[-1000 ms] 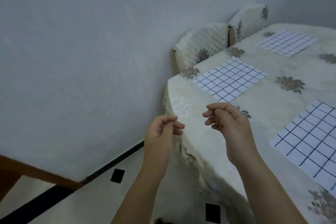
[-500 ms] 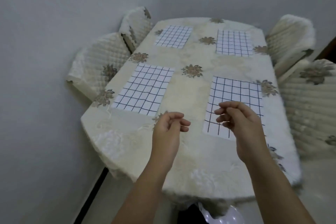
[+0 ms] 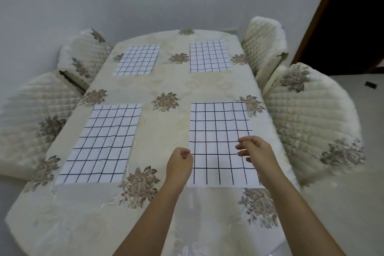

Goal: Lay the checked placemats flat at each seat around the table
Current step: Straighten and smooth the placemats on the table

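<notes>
Both hands are up over the near end of the table (image 3: 62,214) and neither one's holding anything: the left hand (image 3: 179,161) is curled loosely with fingers tucked in, hovering at the left edge of the near-right placemat (image 3: 220,131), and the right hand (image 3: 256,151) is half-curled with the fingers slightly spread, over that same mat's right side. Can't tell if either actually touches the cloth. No writing or labels anywhere that I can read, and no containers on the table. All four checked mats lie flat on the floral tablecloth: near-left placemat (image 3: 104,143), far-left placemat (image 3: 138,60), far-right placemat (image 3: 208,56), each by a quilted chair (image 3: 307,114). Compared with half a second ago the view has swung so the table sits more square-on, and the hands now hang over the near-right mat rather than just short of it.
</notes>
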`<action>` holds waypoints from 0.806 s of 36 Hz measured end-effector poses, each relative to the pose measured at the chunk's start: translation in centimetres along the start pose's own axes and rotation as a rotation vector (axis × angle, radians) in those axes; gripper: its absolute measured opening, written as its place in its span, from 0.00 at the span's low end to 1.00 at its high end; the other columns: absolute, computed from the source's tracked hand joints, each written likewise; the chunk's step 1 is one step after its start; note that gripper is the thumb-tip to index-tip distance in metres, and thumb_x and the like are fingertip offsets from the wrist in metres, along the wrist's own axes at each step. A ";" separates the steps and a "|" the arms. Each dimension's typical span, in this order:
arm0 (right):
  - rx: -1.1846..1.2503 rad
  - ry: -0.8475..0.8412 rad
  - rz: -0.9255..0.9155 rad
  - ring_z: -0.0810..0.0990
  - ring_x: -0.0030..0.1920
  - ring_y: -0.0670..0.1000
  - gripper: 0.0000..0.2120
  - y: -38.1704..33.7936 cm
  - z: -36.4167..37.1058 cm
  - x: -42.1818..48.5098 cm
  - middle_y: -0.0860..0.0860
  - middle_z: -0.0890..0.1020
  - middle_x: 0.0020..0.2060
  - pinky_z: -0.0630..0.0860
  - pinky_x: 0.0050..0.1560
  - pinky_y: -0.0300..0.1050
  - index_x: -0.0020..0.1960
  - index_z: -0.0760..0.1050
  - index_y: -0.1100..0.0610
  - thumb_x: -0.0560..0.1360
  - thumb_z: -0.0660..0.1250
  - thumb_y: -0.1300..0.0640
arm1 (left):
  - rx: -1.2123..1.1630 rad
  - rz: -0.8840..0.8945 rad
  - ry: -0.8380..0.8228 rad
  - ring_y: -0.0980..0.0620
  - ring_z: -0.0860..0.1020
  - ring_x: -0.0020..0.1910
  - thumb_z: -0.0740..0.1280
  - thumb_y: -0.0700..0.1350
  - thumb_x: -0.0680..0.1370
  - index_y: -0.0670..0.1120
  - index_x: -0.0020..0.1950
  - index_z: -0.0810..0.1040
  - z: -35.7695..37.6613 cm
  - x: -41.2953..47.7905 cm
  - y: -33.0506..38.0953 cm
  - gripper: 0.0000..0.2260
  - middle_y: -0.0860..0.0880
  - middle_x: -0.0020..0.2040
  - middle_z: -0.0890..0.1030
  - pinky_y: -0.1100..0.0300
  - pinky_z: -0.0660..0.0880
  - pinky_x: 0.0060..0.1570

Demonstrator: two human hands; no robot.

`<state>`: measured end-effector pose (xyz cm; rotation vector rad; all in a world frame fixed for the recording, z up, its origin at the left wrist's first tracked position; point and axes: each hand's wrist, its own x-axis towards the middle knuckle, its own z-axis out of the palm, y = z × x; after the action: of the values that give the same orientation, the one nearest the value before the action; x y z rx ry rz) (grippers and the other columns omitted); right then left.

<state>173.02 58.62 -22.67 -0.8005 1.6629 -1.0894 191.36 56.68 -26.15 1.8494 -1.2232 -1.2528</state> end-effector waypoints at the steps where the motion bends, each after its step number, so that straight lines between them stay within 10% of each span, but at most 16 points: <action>1: -0.026 0.004 0.018 0.76 0.37 0.49 0.09 0.5 -0.1 0.8 0.52 0.80 0.41 0.69 0.38 0.41 0.43 0.75 0.54 0.77 0.58 0.62 | 0.041 -0.020 0.003 0.49 0.75 0.48 0.60 0.39 0.78 0.43 0.59 0.73 0.1 0.8 -0.2 0.10 0.48 0.52 0.77 0.60 0.68 0.46; 14: -0.374 -0.007 0.240 0.67 0.36 0.52 0.14 3.6 -0.5 8.9 0.55 0.68 0.36 0.61 0.33 0.41 0.52 0.70 0.72 0.76 0.61 0.60 | 0.277 -0.179 -0.102 0.47 0.73 0.53 0.61 0.41 0.78 0.38 0.69 0.65 1.6 7.8 -1.0 0.20 0.41 0.62 0.74 0.61 0.67 0.47; 17: -0.467 0.042 0.275 0.61 0.27 0.50 0.14 4.2 -0.8 10.0 0.51 0.64 0.27 0.57 0.28 0.40 0.33 0.62 0.57 0.75 0.63 0.60 | 0.279 -0.186 -0.100 0.46 0.74 0.51 0.61 0.41 0.77 0.38 0.67 0.66 1.8 8.9 -1.1 0.19 0.41 0.58 0.75 0.60 0.68 0.45; 22: -0.606 0.111 0.341 0.65 0.26 0.49 0.19 6.0 -1.3 11.3 0.52 0.66 0.26 0.59 0.25 0.38 0.29 0.61 0.58 0.72 0.67 0.60 | 0.291 -0.187 -0.096 0.54 0.67 0.32 0.61 0.40 0.76 0.43 0.43 0.69 2.3 10.3 -1.5 0.04 0.49 0.36 0.69 0.65 0.61 0.25; 29: -0.626 0.130 0.317 0.64 0.25 0.48 0.20 7.0 -1.5 12.2 0.51 0.65 0.24 0.58 0.24 0.38 0.28 0.60 0.57 0.72 0.67 0.64 | 0.271 -0.201 -0.071 0.54 0.63 0.26 0.61 0.37 0.75 0.45 0.29 0.62 2.7 11.9 -2.5 0.16 0.49 0.27 0.64 0.63 0.58 0.26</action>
<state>167.45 51.10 -33.32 -0.8195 2.1926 -0.3995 191.39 46.85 -33.88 2.1850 -1.3264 -1.3211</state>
